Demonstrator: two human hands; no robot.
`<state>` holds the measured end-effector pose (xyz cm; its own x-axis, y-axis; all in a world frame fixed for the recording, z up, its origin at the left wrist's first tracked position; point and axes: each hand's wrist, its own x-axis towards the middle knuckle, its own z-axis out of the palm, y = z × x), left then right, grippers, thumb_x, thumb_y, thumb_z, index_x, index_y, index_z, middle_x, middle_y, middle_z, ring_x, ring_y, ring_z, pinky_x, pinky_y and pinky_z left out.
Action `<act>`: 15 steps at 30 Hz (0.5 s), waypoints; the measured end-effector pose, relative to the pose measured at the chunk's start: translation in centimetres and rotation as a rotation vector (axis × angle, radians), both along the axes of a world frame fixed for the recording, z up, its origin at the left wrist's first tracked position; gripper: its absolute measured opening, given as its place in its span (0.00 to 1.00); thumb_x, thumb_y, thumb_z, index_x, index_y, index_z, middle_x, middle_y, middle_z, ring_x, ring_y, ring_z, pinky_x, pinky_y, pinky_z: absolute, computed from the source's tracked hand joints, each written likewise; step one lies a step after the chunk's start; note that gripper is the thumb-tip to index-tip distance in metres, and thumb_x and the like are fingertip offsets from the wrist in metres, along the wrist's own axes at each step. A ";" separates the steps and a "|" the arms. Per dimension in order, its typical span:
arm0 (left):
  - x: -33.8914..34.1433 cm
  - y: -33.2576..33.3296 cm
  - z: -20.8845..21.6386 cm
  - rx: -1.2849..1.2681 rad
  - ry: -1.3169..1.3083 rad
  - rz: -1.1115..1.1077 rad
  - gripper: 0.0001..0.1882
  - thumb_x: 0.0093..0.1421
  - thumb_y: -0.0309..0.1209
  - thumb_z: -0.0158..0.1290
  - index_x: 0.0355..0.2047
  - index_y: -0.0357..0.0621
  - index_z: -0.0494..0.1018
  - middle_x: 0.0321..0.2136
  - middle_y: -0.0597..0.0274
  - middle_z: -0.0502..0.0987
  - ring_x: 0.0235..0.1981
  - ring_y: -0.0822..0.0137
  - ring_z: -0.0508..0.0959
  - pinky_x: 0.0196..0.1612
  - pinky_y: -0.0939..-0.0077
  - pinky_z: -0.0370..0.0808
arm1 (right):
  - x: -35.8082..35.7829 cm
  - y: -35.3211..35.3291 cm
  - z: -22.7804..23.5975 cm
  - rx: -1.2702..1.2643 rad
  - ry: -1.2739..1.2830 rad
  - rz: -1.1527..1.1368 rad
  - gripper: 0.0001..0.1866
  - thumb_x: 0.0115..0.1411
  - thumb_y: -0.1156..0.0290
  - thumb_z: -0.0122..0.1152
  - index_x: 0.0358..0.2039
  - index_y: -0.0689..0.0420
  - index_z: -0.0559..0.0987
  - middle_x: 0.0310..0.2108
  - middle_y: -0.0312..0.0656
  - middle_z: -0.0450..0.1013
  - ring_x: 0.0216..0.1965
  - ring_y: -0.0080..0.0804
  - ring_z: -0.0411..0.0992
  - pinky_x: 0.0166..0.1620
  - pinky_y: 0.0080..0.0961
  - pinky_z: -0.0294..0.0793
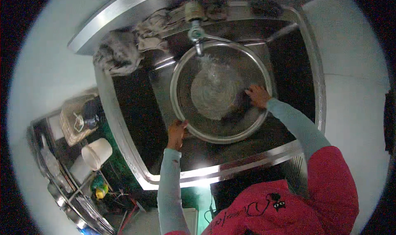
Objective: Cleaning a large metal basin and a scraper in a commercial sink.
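Observation:
A large round metal basin (175,86) sits in the sink under the faucet (198,45). Water (212,74) pours from the spout and ripples over the basin's bottom. At the near left rim my left hand (176,134) grips the basin, thumb over the edge. My right hand (258,96) reaches over the right rim, its fingers pointing inward and somewhat apart, with nothing visible in them. Whether those fingertips touch the water or the basin wall is hard to see in the blur.
Crumpled grey cloths (117,53) lie on the sink's back left ledge, beside a jar (194,11) behind the faucet. To the left stand a woven basket (74,123), a white bucket (97,153) and a rack of metal trays (88,212). The metal sink edge (206,175) runs close in front of me.

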<state>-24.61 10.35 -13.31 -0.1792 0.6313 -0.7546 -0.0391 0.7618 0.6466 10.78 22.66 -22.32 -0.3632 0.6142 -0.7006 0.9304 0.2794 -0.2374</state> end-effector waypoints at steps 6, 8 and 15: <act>5.4 3.2 13.0 0.168 -0.284 0.255 0.04 0.49 0.24 0.46 0.26 0.37 0.65 0.17 0.66 0.67 0.15 0.77 0.67 0.14 0.90 0.65 | -9.1 -7.2 1.5 -0.089 0.095 0.028 0.30 0.45 0.59 0.53 0.48 0.53 0.58 0.50 0.53 0.50 0.52 0.52 0.46 0.51 0.51 0.42; 7.1 4.8 14.2 0.287 -0.298 0.199 0.04 0.49 0.23 0.46 0.26 0.37 0.64 0.17 0.66 0.67 0.14 0.78 0.67 0.13 0.89 0.64 | -10.4 -10.0 -3.2 -0.193 0.564 0.034 0.28 0.44 0.59 0.53 0.47 0.54 0.61 0.48 0.54 0.54 0.50 0.50 0.50 0.52 0.43 0.46; 4.6 4.8 14.2 0.462 -0.088 0.299 0.02 0.50 0.23 0.45 0.25 0.39 0.63 0.20 0.67 0.66 0.21 0.78 0.65 0.25 0.86 0.62 | -16.7 -8.8 11.6 -0.809 0.930 -0.148 0.23 0.47 0.63 0.49 0.45 0.55 0.63 0.47 0.45 0.58 0.48 0.39 0.55 0.52 0.32 0.50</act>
